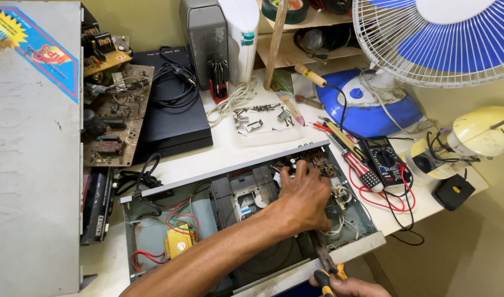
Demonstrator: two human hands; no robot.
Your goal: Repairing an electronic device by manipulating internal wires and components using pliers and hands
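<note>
Left hand (304,198): laid palm-down inside the open player (153,231), fingers loosely spread and curved, the tips pressed onto the small circuit board (318,160) at the far right corner; nothing is seen pinched

Right hand (354,287): only partly seen at the 5 o'clock edge of the view, fingers curled together around the yellow-and-black handles of the pliers (326,264)

Pliers: the dark metal nose is pointed up toward 11 o'clock, just beside the player's near right edge, below the left hand

Open player: lid off, placed at the middle of the white table (230,151); a disc tray (252,198) is seen at the 9 o'clock side of the left hand, a yellow part (177,241) with red wires farther toward 8 o'clock

Meter (385,162): black, with red leads, at 3 o'clock of the left hand, apart from it

Screws (263,113): scattered on a clear sheet at 12 o'clock

Fan (444,38): blue blades, at 1 o'clock
</note>
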